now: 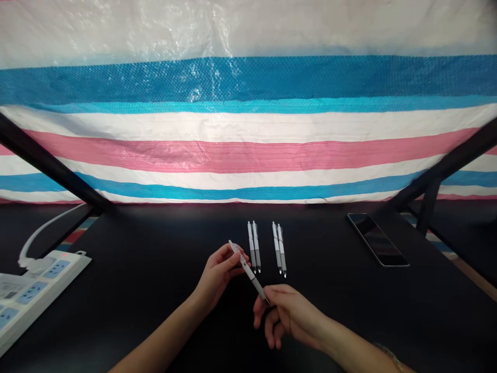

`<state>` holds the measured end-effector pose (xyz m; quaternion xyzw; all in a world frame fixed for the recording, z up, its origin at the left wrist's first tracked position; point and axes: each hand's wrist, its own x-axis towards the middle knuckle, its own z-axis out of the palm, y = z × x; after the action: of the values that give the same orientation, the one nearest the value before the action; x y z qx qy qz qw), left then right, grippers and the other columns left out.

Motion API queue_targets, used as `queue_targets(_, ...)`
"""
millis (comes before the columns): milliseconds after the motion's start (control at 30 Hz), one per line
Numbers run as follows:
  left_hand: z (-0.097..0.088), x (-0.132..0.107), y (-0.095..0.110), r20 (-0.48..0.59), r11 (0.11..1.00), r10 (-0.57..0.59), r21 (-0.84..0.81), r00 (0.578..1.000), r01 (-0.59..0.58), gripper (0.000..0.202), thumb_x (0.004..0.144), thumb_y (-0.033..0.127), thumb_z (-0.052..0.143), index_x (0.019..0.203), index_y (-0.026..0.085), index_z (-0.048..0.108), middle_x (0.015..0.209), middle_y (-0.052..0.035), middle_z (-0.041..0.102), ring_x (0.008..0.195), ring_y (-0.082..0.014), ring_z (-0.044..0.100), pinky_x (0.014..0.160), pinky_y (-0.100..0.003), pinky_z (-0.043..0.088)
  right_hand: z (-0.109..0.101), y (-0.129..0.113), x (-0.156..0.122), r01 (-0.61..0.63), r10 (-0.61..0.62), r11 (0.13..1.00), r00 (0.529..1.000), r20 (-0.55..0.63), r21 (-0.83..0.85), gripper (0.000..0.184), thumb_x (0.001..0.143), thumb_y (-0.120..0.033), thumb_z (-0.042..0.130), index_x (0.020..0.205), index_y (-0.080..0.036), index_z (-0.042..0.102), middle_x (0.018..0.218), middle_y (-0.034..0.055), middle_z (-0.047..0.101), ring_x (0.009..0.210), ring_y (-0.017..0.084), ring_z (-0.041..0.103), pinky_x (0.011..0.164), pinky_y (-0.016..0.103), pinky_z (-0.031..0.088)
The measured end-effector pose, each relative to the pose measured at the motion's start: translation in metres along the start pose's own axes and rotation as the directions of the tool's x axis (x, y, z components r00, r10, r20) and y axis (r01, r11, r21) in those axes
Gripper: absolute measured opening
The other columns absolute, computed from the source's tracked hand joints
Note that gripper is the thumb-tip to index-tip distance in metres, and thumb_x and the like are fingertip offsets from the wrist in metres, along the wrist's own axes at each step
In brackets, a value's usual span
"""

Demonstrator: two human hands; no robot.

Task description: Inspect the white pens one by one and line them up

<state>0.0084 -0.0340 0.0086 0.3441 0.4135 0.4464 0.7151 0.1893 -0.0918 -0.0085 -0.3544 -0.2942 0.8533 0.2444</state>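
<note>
A white pen with a grey grip [248, 270] slants between my hands above the black table. My left hand [218, 269] pinches its clip end between thumb and fingers. At the tip end, the thumb and forefinger of my right hand [289, 311] close around the pen, while the other fingers curl loosely below. Just beyond lie two pairs of similar pens, a left pair [253, 246] and a right pair [278, 248]. Both pairs point their tips toward me.
A smartphone [376, 239] lies dark-screened on the black table [163, 248] at the right. On the left is a white power strip [42, 282] with a plugged-in cable [42, 230]. Black metal bars [54, 160] flank a striped plastic sheet [240, 155] behind.
</note>
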Motion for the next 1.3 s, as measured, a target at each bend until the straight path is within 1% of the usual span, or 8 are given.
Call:
queue_targets(100,0.0,0.0,-0.001,-0.007,1.0,0.004,0.0,1.0,-0.004,0.013,0.076,0.026,0.066,0.083,0.015,0.061,0.079,-0.0047,0.064,0.075,-0.0167,0.061,0.069,-0.028,0.049,0.001,-0.001,-0.001,0.031,-0.031,0.999,0.999,-0.026,-0.013,0.037,0.079,-0.052,0.052,0.087,-0.015,0.047,0.083,0.0046,0.062,0.047,0.012,0.06,0.036,0.018,0.041)
queue_targets(267,0.0,0.0,-0.002,0.052,1.0,0.015,-0.02,0.999,-0.014,0.009,0.079,0.024,0.062,0.083,0.015,0.06,0.078,-0.0042,0.063,0.075,-0.0165,0.061,0.069,-0.028,0.048,-0.003,0.0,0.002,-0.02,0.02,1.0,1.0,0.003,0.015,0.041,0.077,-0.054,0.053,0.072,-0.014,0.048,0.06,0.0015,0.057,0.043,0.011,0.057,0.036,0.017,0.037)
queue_targets(567,0.003,-0.001,-0.004,0.144,0.994,0.094,-0.074,0.985,-0.084,0.005,0.081,0.021,0.061,0.081,0.017,0.058,0.073,-0.002,0.061,0.072,-0.0151,0.061,0.07,-0.027,0.047,-0.008,0.003,0.005,-0.094,0.09,0.99,0.995,0.042,0.106,0.038,0.074,-0.049,0.059,0.064,-0.015,0.046,0.047,-0.0029,0.049,0.031,0.004,0.039,0.034,0.016,0.021)
queue_targets(633,0.004,-0.001,-0.004,0.12,0.994,0.102,-0.053,0.988,-0.096,0.006,0.081,0.022,0.06,0.083,0.017,0.059,0.076,-0.0021,0.062,0.074,-0.015,0.061,0.071,-0.027,0.048,-0.006,0.002,0.003,-0.064,0.059,0.992,0.997,0.043,0.106,0.04,0.077,-0.052,0.055,0.068,-0.013,0.051,0.053,0.001,0.054,0.038,0.008,0.049,0.038,0.018,0.03)
queue_targets(733,0.007,-0.004,-0.002,0.059,0.99,0.124,0.056,0.991,-0.127,0.019,0.082,0.024,0.06,0.1,0.019,0.057,0.078,-0.002,0.063,0.073,-0.0139,0.06,0.07,-0.026,0.048,-0.002,-0.003,-0.001,-0.016,0.007,0.99,0.998,0.063,0.138,0.047,0.081,-0.054,0.049,0.087,-0.009,0.059,0.077,0.0101,0.063,0.068,0.018,0.063,0.062,0.029,0.045)
queue_targets(867,0.011,-0.008,0.0,0.053,0.963,0.151,0.219,0.987,-0.159,0.043,0.081,0.026,0.061,0.119,0.024,0.043,0.072,0.0004,0.064,0.065,-0.0137,0.06,0.06,-0.025,0.048,0.001,-0.006,-0.004,-0.011,-0.007,0.986,0.995,0.104,0.164,0.051,0.083,-0.052,0.047,0.099,-0.006,0.061,0.093,0.0157,0.063,0.087,0.024,0.062,0.084,0.04,0.04)
queue_targets(1033,0.012,-0.008,0.0,0.064,0.946,0.134,0.289,0.989,-0.147,0.034,0.077,0.028,0.064,0.106,0.02,0.048,0.072,-0.0024,0.067,0.064,-0.0164,0.062,0.06,-0.028,0.05,0.0,-0.004,-0.004,-0.018,0.0,0.986,0.994,0.11,0.166,0.051,0.083,-0.051,0.046,0.1,-0.006,0.062,0.095,0.0169,0.063,0.089,0.025,0.062,0.088,0.043,0.037)
queue_targets(1300,0.013,-0.008,0.001,0.01,0.945,0.144,0.294,0.989,-0.141,0.034,0.076,0.03,0.064,0.106,0.021,0.05,0.074,-0.0031,0.069,0.066,-0.0175,0.064,0.061,-0.028,0.05,0.001,-0.007,-0.004,-0.01,-0.005,0.989,0.995,0.102,0.148,0.039,0.08,-0.039,0.051,0.1,-0.008,0.062,0.092,0.0143,0.064,0.087,0.024,0.062,0.087,0.042,0.04)
